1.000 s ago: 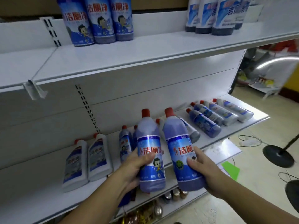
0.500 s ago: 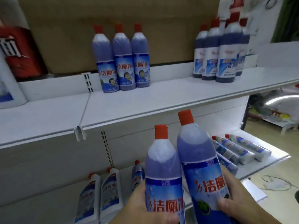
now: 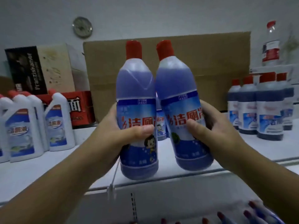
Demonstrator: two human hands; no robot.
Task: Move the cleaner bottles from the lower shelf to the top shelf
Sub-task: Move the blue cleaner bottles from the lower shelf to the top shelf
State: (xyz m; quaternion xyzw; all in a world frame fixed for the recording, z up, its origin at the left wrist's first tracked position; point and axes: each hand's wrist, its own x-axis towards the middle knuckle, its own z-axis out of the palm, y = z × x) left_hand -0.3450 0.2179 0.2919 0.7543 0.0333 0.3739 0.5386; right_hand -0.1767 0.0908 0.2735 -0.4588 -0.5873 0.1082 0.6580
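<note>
Two blue cleaner bottles with red caps are held upright side by side over the front of the white top shelf (image 3: 56, 172). My left hand (image 3: 111, 133) grips the left bottle (image 3: 135, 88) around its label. My right hand (image 3: 215, 128) grips the right bottle (image 3: 174, 83) the same way. I cannot tell if their bases touch the shelf. Another blue bottle (image 3: 161, 125) peeks out behind them on the top shelf. At the bottom right, red caps of bottles lying on the lower shelf (image 3: 252, 212) show, blurred.
White cleaner jugs (image 3: 58, 123) stand at the left of the top shelf, and a cluster of darker blue bottles (image 3: 268, 110) stands at the right. A cardboard box (image 3: 218, 62) and printed cartons (image 3: 32, 70) fill the back. A price tag clip (image 3: 111, 189) hangs at the shelf edge.
Both hands have lifted the two bottles from the lower shelf up to the top shelf's front edge. The view has tilted upward, so the lower shelf has dropped almost out of sight.
</note>
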